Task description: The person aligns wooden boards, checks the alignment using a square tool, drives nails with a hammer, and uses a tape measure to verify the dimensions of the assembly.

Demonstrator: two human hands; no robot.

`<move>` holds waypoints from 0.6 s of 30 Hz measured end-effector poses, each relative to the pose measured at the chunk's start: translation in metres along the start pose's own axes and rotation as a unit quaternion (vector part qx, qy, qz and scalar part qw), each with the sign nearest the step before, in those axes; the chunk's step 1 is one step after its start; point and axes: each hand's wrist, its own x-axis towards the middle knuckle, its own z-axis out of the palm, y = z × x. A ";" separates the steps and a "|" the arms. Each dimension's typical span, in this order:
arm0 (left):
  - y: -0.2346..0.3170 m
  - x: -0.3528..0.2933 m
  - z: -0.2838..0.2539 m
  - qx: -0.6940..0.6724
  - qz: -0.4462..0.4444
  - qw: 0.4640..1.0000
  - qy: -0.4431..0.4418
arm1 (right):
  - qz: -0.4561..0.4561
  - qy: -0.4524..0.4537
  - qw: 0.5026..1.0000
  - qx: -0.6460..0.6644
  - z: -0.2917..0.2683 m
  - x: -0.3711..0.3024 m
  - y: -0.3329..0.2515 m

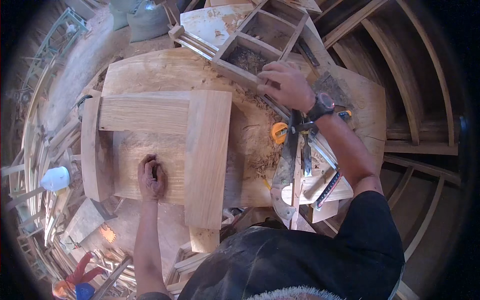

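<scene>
My left hand rests with curled fingers on a wide pale wooden panel framed by thick curved timber pieces; a small dark thing sits under the fingers, too hidden to name. My right hand, with a dark wristwatch, reaches out to the edge of a wooden compartment box and touches its near corner. Whether the fingers hold anything there is hidden. Wood shavings lie between the panel and the box.
A yellow tape measure, a handsaw, chisels and a metal square lie on the right of the round wooden bench. A white plastic bottle stands at left. Curved timber ribs surround the bench.
</scene>
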 end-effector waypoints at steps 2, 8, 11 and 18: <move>0.003 -0.002 -0.003 0.001 -0.004 1.000 0.011 | 0.006 0.142 0.985 0.097 -0.006 0.004 0.009; 0.010 0.006 0.003 0.012 0.007 1.000 0.009 | 0.144 0.275 0.950 0.048 -0.019 0.043 0.127; 0.008 0.004 -0.002 0.012 0.020 1.000 0.013 | 0.090 0.263 0.961 0.012 -0.035 0.065 0.118; 0.008 0.007 0.001 -0.006 -0.007 1.000 0.001 | 0.164 0.185 0.967 0.067 -0.026 0.066 0.111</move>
